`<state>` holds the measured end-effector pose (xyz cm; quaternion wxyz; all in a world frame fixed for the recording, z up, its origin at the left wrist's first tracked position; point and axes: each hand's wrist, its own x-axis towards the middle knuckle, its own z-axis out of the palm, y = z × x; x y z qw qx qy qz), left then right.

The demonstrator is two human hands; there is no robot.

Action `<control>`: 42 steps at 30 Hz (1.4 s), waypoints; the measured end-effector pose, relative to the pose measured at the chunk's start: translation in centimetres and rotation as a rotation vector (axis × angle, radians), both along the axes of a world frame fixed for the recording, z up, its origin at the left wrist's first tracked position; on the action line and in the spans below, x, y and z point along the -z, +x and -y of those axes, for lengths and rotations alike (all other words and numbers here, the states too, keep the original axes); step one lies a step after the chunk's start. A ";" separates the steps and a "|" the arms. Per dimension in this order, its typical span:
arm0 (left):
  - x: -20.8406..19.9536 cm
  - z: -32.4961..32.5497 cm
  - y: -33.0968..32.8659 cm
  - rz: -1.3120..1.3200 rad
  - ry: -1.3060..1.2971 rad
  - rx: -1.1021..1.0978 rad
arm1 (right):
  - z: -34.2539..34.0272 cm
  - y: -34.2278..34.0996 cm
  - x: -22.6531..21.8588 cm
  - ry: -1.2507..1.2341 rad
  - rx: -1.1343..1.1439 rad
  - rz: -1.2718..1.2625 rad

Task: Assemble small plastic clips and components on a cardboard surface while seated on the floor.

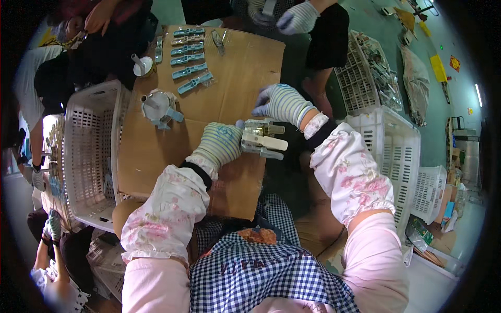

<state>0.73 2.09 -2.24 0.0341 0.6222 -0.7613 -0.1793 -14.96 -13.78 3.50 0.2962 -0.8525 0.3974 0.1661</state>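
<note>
My left hand (219,143), in a striped knitted glove, is closed around a small bundle of plastic clips (263,143). The pieces stick out to the right past the cardboard's edge, in off-white and grey, with a clear yellowish part on top. My right hand (286,105), gloved alike, is above and right of the bundle and apart from it. Its fingers are bent but spread, with nothing visible between them. Farther up the cardboard-covered table (229,78) is a column of light-blue clips (188,59) in clear film. A grey round piece with a tube and blue clips (159,108) stands left of my hands.
White plastic crates stand at the left (94,151) and right (399,156). Another crate (360,73), at the far right, holds many clear-wrapped pieces. Across the table a co-worker's gloved hand (300,20) is at work. A round tub with a tube (143,66) sits near the far-left edge.
</note>
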 end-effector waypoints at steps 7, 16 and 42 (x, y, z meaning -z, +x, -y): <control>-0.7 -0.2 -0.2 0.131 0.049 0.044 | -4.1 -1.1 -2.0 0.172 0.123 0.248; -1.3 0.1 -0.2 0.102 0.155 -0.029 | -9.2 -0.1 -3.6 -0.231 -0.250 0.198; -11.7 -5.4 1.0 -1.589 -0.260 -0.170 | -15.4 -1.4 -5.7 0.506 0.332 1.263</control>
